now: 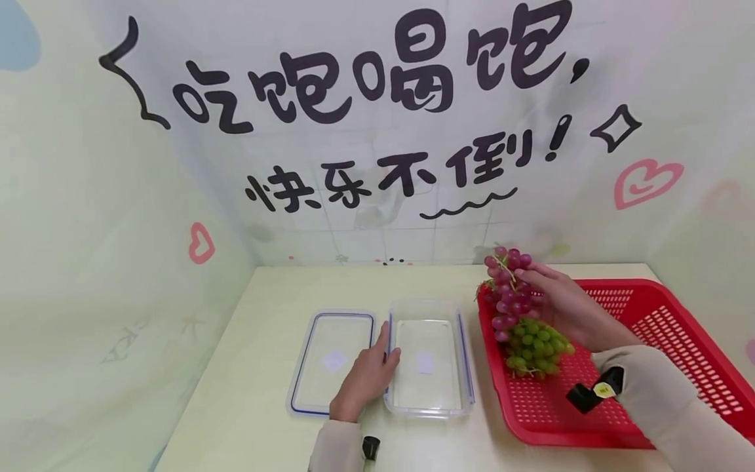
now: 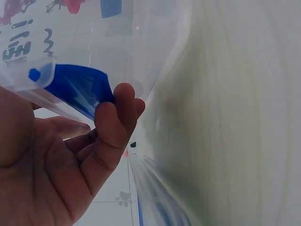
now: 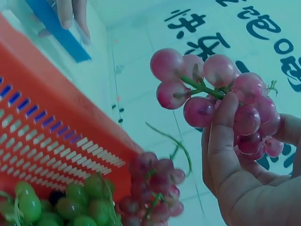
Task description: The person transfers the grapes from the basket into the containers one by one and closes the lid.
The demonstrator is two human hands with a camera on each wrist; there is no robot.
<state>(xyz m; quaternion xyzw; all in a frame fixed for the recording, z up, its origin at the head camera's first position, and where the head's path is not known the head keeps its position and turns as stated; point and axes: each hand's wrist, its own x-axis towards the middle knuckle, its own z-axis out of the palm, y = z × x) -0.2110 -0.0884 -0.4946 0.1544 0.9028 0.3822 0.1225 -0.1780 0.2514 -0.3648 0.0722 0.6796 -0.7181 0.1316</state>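
Landmark: red plastic basket (image 1: pixel 554 438), slotted sides, on the right part of the counter (image 1: pixel 248 393).

Right hand (image 1: pixel 563 307): above the basket's far left corner, fingers and thumb round a bunch of red grapes (image 3: pixel 248 101). Bunch is up off the basket, green stem showing between the fingers in the right wrist view.

Basket contents: green grapes (image 1: pixel 535 346), inside the basket against its left side. Second bunch of red grapes (image 3: pixel 154 186) at the basket's far left corner, bare stem curling up past the rim. How much of that bunch sits inside vs. over the edge: can't tell.

Left hand (image 1: pixel 367 372): left of the basket, on the far side wall of the clear rectangular food container (image 1: pixel 465 364). Thumb over the rim, fingers outside; the left wrist view has them curled by a blue latch flap (image 2: pixel 77 84). So it's holding the container, narrow grip.

Container: directly left of the basket, just apart from it, upright, open top. Through its clear floor you see the counter, plus one pale square patch; label or reflection, can't tell.

Lid (image 1: pixel 330 390): clear, blue seal line, flat, farther left of the basket, past the container. Pale diamond-shaped patch on it too.

Printed backdrop (image 1: pixel 377 242): behind the basket, black Chinese lettering, pink hearts.
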